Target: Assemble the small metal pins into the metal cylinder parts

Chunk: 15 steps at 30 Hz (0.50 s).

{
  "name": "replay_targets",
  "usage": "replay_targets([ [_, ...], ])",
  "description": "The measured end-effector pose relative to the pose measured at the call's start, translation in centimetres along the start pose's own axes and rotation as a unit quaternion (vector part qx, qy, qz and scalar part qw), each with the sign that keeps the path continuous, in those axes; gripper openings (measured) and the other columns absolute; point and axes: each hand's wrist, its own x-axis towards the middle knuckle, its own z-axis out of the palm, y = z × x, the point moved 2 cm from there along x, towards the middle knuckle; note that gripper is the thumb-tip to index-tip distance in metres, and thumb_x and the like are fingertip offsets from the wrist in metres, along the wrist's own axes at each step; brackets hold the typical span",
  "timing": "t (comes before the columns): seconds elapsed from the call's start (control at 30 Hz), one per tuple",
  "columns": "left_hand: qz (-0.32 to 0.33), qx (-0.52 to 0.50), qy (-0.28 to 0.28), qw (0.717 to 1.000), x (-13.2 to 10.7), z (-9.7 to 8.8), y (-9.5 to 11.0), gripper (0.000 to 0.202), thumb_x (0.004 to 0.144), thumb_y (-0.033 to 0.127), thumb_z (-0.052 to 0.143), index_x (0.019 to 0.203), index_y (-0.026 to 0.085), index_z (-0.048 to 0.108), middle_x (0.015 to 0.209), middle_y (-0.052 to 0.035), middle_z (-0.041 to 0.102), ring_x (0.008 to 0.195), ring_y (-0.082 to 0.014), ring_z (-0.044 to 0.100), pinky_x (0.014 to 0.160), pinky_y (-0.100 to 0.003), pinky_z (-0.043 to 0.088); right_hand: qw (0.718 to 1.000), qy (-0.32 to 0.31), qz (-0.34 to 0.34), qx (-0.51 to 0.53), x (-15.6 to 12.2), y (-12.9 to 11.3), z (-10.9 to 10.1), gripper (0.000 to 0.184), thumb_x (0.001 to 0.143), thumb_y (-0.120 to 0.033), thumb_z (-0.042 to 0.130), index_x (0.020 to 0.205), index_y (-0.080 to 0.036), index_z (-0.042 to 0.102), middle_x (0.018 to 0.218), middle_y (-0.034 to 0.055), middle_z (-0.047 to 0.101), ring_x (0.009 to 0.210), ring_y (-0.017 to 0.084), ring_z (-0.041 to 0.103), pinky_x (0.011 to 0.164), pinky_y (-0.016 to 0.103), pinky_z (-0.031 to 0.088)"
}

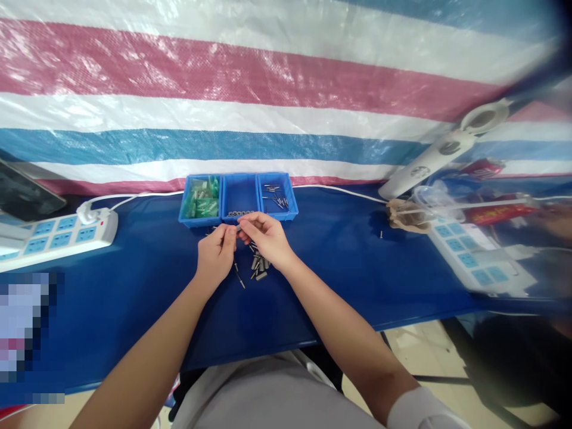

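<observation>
Forearms [165, 325] angle inward, left hand [216, 255] and right hand [269, 242] pinching a grey piece [238, 227].

1. Three bins stand side by side at the back of the table [335, 262], before the sheet [268, 143].
2. The left bin [200, 223] holds packets [203, 201]; the middle bin [240, 189] has a row of short cylinders [240, 213] along its front; pins [280, 202] lie in the right bin [292, 202].
3. Just before the bins, the left hand [217, 253] and right hand [270, 238] meet – a small piece [238, 227] between their fingertips.
4. A pile of parts [261, 276] lies beneath and in front of the right hand; a thin rod [240, 277] lies left of it.
5. Far left: a power strip [58, 240], with a plug [92, 213] in it.
6. To the right: a loose pin [381, 235], then another power strip [469, 259] – a tube [429, 167] leaning behind.
</observation>
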Motion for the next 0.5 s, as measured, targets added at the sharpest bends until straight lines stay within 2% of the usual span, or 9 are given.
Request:
replay_targets([
  [0.2,-0.005,-0.008,0.002,1.000,-0.08,0.04,0.05,0.046,0.105,0.039,0.038,0.067,0.019,0.054,0.058,0.0018,0.058,0.053,-0.0103,0.054,0.057,-0.023,0.040,0.998,-0.037,0.027,0.043,0.12,0.21,-0.18,0.027,0.085,-0.041,0.073,0.101,-0.020,0.073,0.077,0.0008,0.072,0.069,0.013,0.065,0.066,0.028,0.054],
  [0.37,-0.010,-0.012,0.000,1.000,-0.04,0.08,-0.08,0.047,0.105,0.040,0.037,0.067,0.019,0.054,0.059,0.0015,0.059,0.055,-0.0111,0.055,0.058,-0.024,0.041,0.999,-0.044,0.003,0.023,0.01,0.05,-0.02,0.029,0.079,-0.037,0.080,0.101,-0.020,0.073,0.078,0.0001,0.072,0.068,0.013,0.064,0.068,0.029,0.055],
  [0.5,-0.013,-0.005,-0.005,1.000,-0.03,0.05,-0.16,0.048,0.105,0.040,0.038,0.065,0.019,0.054,0.058,0.0017,0.059,0.054,-0.0109,0.054,0.059,-0.024,0.041,0.999,-0.040,-0.006,-0.003,0.02,0.02,0.02,0.033,0.076,-0.041,0.082,0.100,-0.020,0.072,0.079,0.0001,0.071,0.068,0.013,0.063,0.068,0.030,0.056],
])
